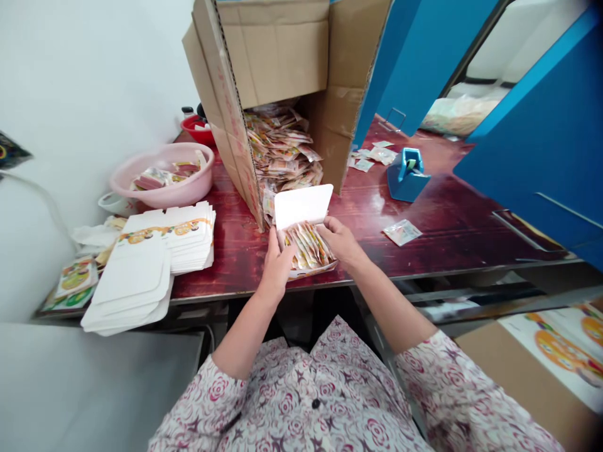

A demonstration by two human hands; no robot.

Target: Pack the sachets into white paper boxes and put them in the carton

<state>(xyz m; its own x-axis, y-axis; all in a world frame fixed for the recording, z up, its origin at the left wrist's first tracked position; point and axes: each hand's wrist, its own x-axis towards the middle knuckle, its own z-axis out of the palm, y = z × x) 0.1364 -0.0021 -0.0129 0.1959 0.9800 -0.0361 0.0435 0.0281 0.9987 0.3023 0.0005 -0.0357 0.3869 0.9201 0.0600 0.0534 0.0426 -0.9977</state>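
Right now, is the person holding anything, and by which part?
Yes, a small open box filled with packets. The left hand grips its left side and the right hand its right side, near the table edge.

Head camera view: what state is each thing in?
Small white card box: lid open, packed with sachets.
Left hand: holds box's left side.
Right hand: holds its right side.
Large brown cardboard carton: tipped sideways, open, sachets spilling.
Flat white card blanks: unfolded, stacked.
Pink plastic basin: part filled.
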